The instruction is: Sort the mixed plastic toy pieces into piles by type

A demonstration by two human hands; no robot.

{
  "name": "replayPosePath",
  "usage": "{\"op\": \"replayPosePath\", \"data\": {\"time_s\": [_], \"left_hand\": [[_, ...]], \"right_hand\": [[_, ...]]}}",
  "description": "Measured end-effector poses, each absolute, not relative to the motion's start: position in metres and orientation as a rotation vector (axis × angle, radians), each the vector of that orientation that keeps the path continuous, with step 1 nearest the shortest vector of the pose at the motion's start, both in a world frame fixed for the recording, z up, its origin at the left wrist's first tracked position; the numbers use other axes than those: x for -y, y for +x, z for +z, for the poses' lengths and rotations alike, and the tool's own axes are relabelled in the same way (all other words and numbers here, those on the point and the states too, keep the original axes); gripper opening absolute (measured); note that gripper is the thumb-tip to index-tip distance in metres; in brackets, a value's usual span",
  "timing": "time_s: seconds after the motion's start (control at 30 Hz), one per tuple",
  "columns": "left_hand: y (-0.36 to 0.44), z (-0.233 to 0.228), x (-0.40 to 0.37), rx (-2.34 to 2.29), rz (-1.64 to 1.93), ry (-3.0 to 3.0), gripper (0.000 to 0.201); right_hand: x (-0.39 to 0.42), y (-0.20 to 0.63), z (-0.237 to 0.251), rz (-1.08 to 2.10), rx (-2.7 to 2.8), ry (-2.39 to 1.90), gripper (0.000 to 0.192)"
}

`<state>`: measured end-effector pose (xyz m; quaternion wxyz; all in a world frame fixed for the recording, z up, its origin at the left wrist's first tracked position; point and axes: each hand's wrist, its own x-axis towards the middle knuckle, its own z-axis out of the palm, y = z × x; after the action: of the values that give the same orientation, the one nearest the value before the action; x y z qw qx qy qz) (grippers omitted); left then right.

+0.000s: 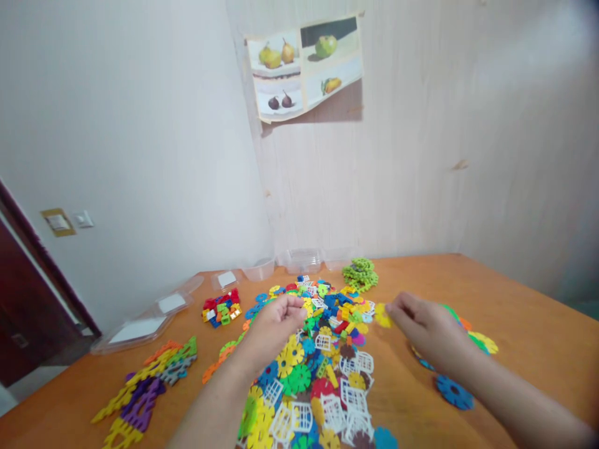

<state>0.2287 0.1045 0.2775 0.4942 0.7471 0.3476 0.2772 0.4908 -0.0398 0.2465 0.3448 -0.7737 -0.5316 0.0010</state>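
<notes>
Left hand (276,321) over the near-left part of the pile of plastic pieces (322,362), fingers curled almost closed, tips pinched at about 1 o'clock of the fist; whether anything sits between them, cannot tell. Right hand (425,330) to the 3 o'clock side of the pile, thumb and forefinger closed on a yellow snowflake disc (382,316), held just above the pile's right margin. Pile spread across mid-table, running from the far third down to the near edge of view, white window-frame pieces (349,408) thick at its 6 o'clock end. Stack of green discs (360,273) at 12 o'clock of the pile, just beside it. Small cluster of red and mixed bricks (221,308) at 10 o'clock, apart from the pile. Flat joined strip of yellow, purple and grey pieces (145,390) at 8 o'clock, near the table's left edge. Blue disc (455,391) lying alone at 5 o'clock of the right hand. Clear tubs (304,259) lined along the far edge against the wall; clear lids (140,327) along the far-left edge. Bare orange table (528,312) at 3 o'clock, open out to the right edge.
</notes>
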Motion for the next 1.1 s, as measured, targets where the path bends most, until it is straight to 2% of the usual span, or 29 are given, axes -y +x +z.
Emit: {"op": "replayPosePath", "data": {"time_s": [0.13, 0.3, 0.5, 0.63, 0.77, 0.9, 1.1], "left_hand": [[0.201, 0.273, -0.136, -0.992, 0.729, 2.013, 0.034], [0.191, 0.264, -0.143, -1.013, 0.474, 2.292, 0.031], [0.199, 0.264, -0.130, -1.020, 0.296, 2.539, 0.037], [0.200, 0.258, -0.134, -0.990, 0.362, 2.558, 0.029], [0.203, 0.256, -0.138, -0.999, 0.427, 2.506, 0.020], [0.210, 0.263, -0.132, -1.004, 0.493, 2.403, 0.016], [0.233, 0.272, -0.097, -0.819, 0.532, 2.102, 0.021]], "right_hand": [[0.039, 0.546, 0.242, 0.088, 1.176, -2.248, 0.032], [0.036, 0.573, 0.227, 0.284, 1.124, -2.382, 0.030], [0.033, 0.584, 0.216, 0.260, 1.197, -2.495, 0.030], [0.034, 0.584, 0.219, 0.224, 1.197, -2.495, 0.031], [0.034, 0.568, 0.229, 0.119, 1.149, -2.451, 0.037], [0.032, 0.526, 0.237, 0.000, 1.284, -2.264, 0.034], [0.045, 0.436, 0.244, 0.148, 1.647, -1.799, 0.032]]}}
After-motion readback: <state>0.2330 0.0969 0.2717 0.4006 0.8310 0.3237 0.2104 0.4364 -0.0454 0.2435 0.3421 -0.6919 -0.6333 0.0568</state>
